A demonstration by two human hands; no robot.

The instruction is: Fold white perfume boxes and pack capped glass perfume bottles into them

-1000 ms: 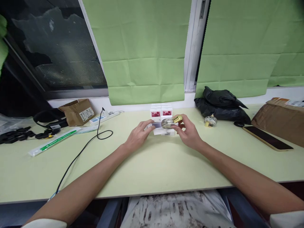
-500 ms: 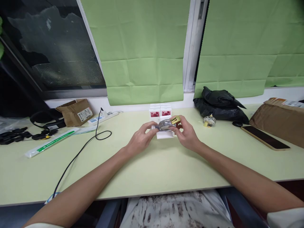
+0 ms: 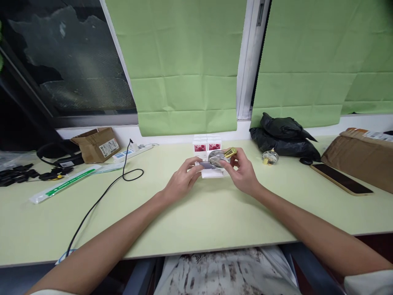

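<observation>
A round clear glass bottle with a gold cap, which looks like a perfume bottle (image 3: 216, 158), lies tilted in my right hand (image 3: 244, 174). Its cap points up to the right, between thumb and fingers. Beneath it is an open white box (image 3: 212, 173), its flap toward me. My left hand (image 3: 181, 178) pinches the left side of this box, fingers on top and thumb in front. Just behind stand small white boxes with red pictures (image 3: 207, 146). A similar glass bottle with gold parts (image 3: 270, 157) stands farther right on the table.
Black plastic bags (image 3: 284, 135), a phone (image 3: 341, 178) and a large brown parcel (image 3: 362, 157) are on the right. To the left lie an open cardboard box (image 3: 97, 145), a power strip (image 3: 129, 153), a black cable (image 3: 101, 200) and a green-labelled plastic sleeve (image 3: 66, 184).
The bottle has risen slightly and turned in my right hand, its round face showing more. My left fingers have come away from the bottle and stay at the box.
</observation>
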